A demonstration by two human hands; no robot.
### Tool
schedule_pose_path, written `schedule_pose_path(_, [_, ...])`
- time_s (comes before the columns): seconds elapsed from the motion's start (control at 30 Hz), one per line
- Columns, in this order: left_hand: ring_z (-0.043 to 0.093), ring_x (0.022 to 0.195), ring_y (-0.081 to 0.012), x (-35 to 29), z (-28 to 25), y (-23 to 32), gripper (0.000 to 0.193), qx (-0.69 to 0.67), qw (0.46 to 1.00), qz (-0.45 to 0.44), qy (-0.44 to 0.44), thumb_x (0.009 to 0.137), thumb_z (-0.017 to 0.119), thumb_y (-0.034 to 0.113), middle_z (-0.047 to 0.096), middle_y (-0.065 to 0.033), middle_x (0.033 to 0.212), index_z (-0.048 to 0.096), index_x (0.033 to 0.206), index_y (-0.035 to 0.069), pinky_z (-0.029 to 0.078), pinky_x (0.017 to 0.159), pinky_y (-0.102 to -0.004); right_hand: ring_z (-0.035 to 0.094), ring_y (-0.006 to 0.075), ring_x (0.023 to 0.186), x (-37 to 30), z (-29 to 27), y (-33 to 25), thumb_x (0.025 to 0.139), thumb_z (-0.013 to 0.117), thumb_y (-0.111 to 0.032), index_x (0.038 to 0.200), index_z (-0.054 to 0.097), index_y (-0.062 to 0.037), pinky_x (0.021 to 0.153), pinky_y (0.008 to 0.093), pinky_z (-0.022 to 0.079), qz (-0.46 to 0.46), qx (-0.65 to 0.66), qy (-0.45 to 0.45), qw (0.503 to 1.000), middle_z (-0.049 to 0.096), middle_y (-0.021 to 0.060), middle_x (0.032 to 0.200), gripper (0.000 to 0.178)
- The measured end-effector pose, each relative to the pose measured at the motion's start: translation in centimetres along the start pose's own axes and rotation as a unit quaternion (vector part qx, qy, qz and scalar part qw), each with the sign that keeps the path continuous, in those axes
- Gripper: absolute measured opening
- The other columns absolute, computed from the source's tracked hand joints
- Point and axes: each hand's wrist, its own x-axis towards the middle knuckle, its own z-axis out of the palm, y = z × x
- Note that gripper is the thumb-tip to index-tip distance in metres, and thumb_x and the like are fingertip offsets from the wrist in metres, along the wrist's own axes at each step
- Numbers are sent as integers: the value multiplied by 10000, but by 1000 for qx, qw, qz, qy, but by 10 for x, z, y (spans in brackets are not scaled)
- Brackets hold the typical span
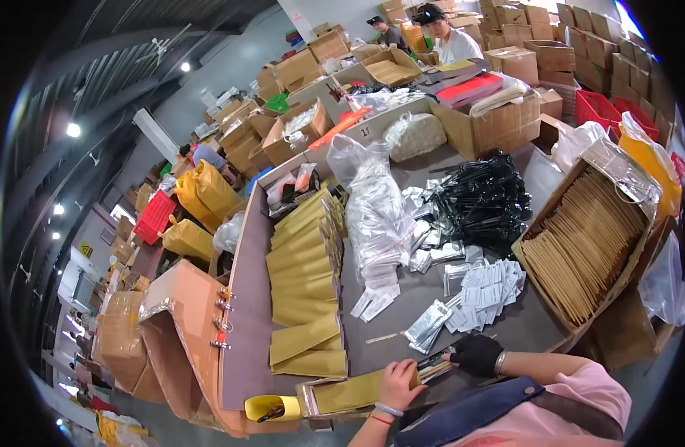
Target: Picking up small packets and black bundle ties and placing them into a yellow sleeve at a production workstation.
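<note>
At the table's near edge, my bare left hand [398,387] has its fingers closed over the right end of a kraft envelope [350,392]. The envelope lies in a narrow, low cardboard box [307,401]. Past the box's left end, a yellow open-mouthed sleeve [272,407] shows something black inside. My right hand [476,356], in a black glove, is closed on a slim black and silver thing [435,361] whose kind I cannot make out. Beyond my hands lie silver foil packets [429,325] and a heap of small white printed cards [488,294].
Kraft envelopes [304,261] are stacked on the left. A see-through plastic bag [376,216] of white packets stands mid-table, beside a pile of black-wrapped slim items [484,201]. At right, a carton [536,279] holds upright brown envelopes. Two people [454,46] are across the table.
</note>
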Motion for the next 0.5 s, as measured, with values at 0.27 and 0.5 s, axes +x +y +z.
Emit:
schedule_pose_path(0.27, [467, 1125, -363, 5, -3, 5, 671, -16, 999, -35, -25, 625, 806, 256, 534, -135, 1241, 561, 1210, 34, 386, 996, -441, 608, 331, 813, 15, 25, 4, 801, 632, -173, 1123, 642, -128, 676, 442, 494, -101, 53, 123, 986, 615, 141, 848, 325])
schedule_pose_path(0.5, [467, 1110, -321, 9, -3, 10, 658, -23, 999, -24, -26, 621, 809, 230, 542, -88, 1211, 578, 1229, 129, 398, 960, -428, 580, 349, 922, 17, 42, 0, 810, 628, -151, 1101, 630, -84, 782, 431, 480, -39, 134, 142, 980, 626, 140, 951, 299])
